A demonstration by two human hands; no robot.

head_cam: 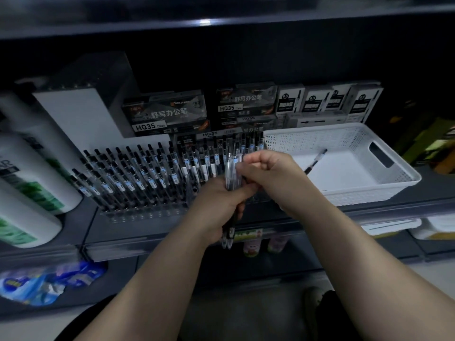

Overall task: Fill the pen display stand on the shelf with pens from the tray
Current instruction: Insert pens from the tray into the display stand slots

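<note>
A clear pen display stand [145, 212] on the dark shelf holds several rows of black-capped pens [138, 173]. My left hand [219, 205] grips a bundle of pens [232, 175] upright in front of the stand's right end. My right hand [268, 171] pinches the top of one pen in that bundle. To the right stands the white perforated tray [384, 190], with one black pen [317, 159] lying inside it.
Pen boxes marked HQ35 [167, 114] and white refill boxes [327, 99] stand behind the stand and tray. White bottles [32, 168] lie at the left. A lower shelf holds small bottles [251, 244] and blue packets [46, 284].
</note>
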